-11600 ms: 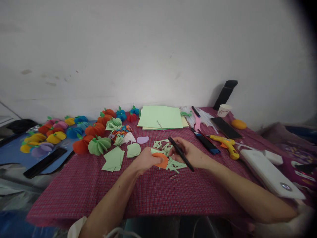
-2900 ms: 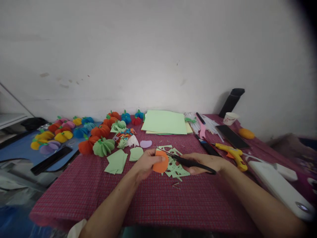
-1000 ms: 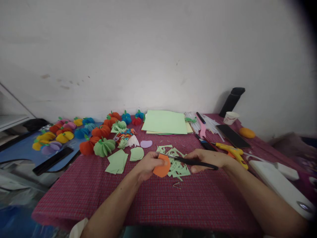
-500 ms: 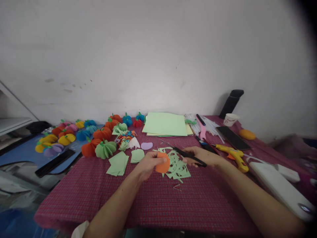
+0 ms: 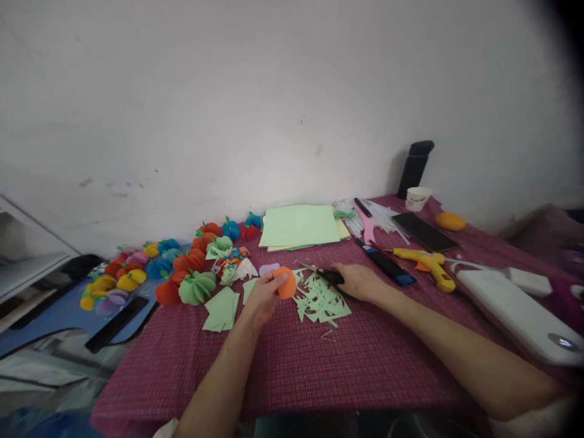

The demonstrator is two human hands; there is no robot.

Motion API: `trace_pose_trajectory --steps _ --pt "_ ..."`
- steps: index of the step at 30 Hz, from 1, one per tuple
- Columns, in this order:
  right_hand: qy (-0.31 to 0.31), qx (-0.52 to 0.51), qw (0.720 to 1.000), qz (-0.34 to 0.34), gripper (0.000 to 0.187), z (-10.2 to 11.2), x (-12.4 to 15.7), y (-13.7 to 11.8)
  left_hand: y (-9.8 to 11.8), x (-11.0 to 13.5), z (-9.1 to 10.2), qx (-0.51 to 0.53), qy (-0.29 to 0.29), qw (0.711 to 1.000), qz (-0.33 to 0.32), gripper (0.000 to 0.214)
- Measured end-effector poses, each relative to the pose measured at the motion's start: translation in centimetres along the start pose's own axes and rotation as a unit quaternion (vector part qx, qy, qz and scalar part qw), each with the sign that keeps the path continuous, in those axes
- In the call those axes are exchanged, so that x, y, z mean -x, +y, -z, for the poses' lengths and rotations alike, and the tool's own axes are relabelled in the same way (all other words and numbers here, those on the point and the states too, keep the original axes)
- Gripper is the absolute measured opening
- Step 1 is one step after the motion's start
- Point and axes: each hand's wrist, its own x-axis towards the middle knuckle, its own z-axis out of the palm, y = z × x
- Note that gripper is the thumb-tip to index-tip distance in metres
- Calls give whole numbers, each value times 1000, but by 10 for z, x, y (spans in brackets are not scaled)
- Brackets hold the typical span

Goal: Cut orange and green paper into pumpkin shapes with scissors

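Between the thumb and fingers of my left hand is a rounded piece of orange paper, held above the table. My right hand is closed on black-handled scissors, whose blades point left toward the orange paper without touching it. Below the scissors lies a heap of light green paper scraps. Left of my left hand is a small stack of green paper squares. A purple paper piece lies just behind the orange one, and more green cut pieces are partly covered by my left hand.
Several paper pumpkins stand at the left. Green paper sheets lie at the back. On the right are a yellow glue gun, a box cutter, a black phone, a paper cup and a white device.
My left hand has shifted left with the orange paper. The right hand has turned and lowered with the scissors over the green scraps. The camera view has tilted slightly.
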Motion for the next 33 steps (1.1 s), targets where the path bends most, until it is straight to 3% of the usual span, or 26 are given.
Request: trace_pose_trajectory --steps 8,15,21,24,26,28,29,31,33 --pt "-1 9 1000 16 41 1 5 0 -8 -12 9 -38 61 996 -43 30" --pt "12 8 999 50 27 12 15 0 -17 -16 12 -118 60 987 -95 31" --pt "92 16 996 -7 45 20 16 -10 -22 -14 7 -143 29 985 -90 31" --pt "168 -91 981 42 40 15 15 -19 -24 -10 1 -151 9 985 -87 31" --pt "177 -226 954 90 40 5 14 -27 -26 -6 -4 -160 -23 984 -78 30" --pt "133 -367 915 102 41 -8 11 -33 -28 -1 -9 -163 -62 982 -66 28" --pt "95 -436 890 97 33 -14 9 -35 -29 1 -12 -160 -76 982 -62 28" --pt "62 -488 866 89 24 -21 6 -37 -29 4 -16 -134 -86 986 -56 27" --pt "42 -517 851 82 28 -23 4 -37 -27 6 -18 -89 -79 992 -45 27"
